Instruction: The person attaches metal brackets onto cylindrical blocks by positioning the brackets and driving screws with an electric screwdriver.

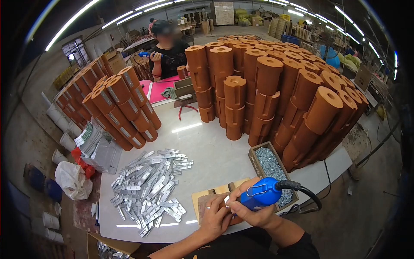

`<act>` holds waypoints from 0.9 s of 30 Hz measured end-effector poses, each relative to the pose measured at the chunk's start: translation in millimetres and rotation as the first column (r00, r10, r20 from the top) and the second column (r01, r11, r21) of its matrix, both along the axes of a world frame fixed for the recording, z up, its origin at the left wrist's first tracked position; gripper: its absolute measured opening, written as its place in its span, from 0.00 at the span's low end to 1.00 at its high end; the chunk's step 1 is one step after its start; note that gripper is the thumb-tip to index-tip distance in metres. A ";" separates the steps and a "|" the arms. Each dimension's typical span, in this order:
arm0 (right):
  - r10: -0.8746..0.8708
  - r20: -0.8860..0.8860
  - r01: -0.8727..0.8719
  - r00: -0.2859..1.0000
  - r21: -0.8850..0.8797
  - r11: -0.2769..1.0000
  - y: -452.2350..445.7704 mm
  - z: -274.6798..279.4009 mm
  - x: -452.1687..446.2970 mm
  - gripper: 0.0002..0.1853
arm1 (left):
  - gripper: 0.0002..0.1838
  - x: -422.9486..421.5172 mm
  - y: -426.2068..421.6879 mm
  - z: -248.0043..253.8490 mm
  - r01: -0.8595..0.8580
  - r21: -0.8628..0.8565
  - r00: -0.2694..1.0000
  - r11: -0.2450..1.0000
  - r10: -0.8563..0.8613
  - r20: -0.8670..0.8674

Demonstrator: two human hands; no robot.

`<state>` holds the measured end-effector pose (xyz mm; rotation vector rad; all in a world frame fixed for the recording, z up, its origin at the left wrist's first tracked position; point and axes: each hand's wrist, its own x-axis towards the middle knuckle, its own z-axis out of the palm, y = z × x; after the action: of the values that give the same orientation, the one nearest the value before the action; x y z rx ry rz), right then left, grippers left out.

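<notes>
The right hand [254,214] wraps its fingers round the blue corded power screwdriver [263,194], seemingly to steady it low over the wooden board [199,196] at the surface's near edge. The left hand's fingers bunch by its nose (what they pinch, if anything, I cannot tell). The screw box [254,166] and the heap of metal plates [153,185] probably flank the hands for easy reach. The screwdriver's long axis slants, nose lower left, cord end upper right.
</notes>
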<state>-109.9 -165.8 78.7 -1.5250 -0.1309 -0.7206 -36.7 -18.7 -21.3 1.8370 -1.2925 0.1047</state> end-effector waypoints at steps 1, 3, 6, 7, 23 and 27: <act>0.010 0.007 -0.011 1.000 0.024 1.000 0.2 -1.6 0.2 0.17 | 0.14 -0.3 0.1 0.5 0.004 0.001 1.000 1.000 -0.004 -0.002; 0.033 0.022 -0.034 0.999 0.072 0.997 1.5 -4.6 0.7 0.18 | 0.13 -0.8 0.2 1.5 0.003 -0.004 1.000 1.000 -0.003 -0.007; 0.048 0.025 -0.047 0.999 -0.024 0.999 -0.5 2.2 1.6 0.19 | 0.13 0.1 -0.2 3.2 -0.005 -0.014 1.000 1.000 0.005 -0.020; 0.044 0.024 -0.044 0.999 -0.023 0.999 0.1 3.0 2.0 0.19 | 0.13 0.4 -0.2 2.1 -0.004 -0.013 1.000 1.000 0.004 -0.031; 0.063 0.071 -0.052 0.995 -0.152 0.987 4.5 5.6 9.4 0.17 | 0.14 2.4 3.8 -13.4 0.004 0.028 0.999 1.000 -0.005 0.032; 0.074 -0.030 -0.074 0.997 0.017 0.997 14.0 -2.7 7.4 0.17 | 0.18 -3.4 3.3 -5.9 -0.032 -0.009 0.998 0.999 0.032 -0.061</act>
<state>-102.5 -151.7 76.1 -1.5078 -0.1579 -0.6377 -40.1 -15.4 -27.2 1.8390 -1.2190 0.0719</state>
